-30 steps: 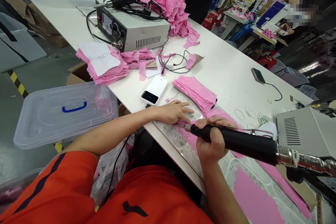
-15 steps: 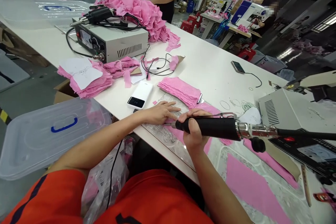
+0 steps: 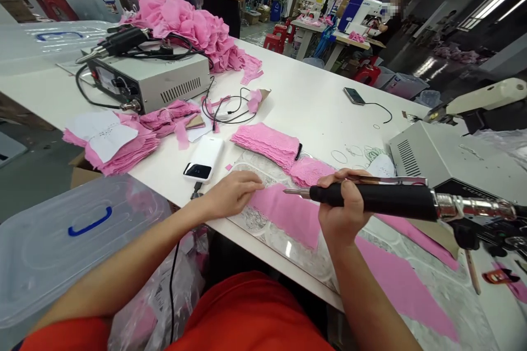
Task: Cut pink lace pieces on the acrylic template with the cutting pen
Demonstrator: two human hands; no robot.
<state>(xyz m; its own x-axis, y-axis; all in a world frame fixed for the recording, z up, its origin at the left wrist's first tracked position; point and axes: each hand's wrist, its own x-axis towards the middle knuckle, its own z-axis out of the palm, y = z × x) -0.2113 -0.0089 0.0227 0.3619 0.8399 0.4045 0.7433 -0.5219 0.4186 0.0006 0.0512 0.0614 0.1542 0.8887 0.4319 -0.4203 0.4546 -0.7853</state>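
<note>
My right hand is closed round the black handle of a hand-held cutting tool, held level with its metal tip pointing left above a pink fabric piece. That piece lies on a clear patterned plate at the table's near edge. My left hand rests on the plate and the fabric's left end, fingers loosely curled and pointing right. A stack of pink lace pieces lies just behind the tool tip.
A white power bank lies left of my left hand. Control boxes stand at far left and right. Pink fabric heap, pink stacks, cables, a phone. A clear lidded bin sits below left. A person stands behind the table.
The right hand has lifted the tool off the fabric and drawn it slightly right. The left hand has slid back to the fabric's left end. The camera has tilted up and right.
</note>
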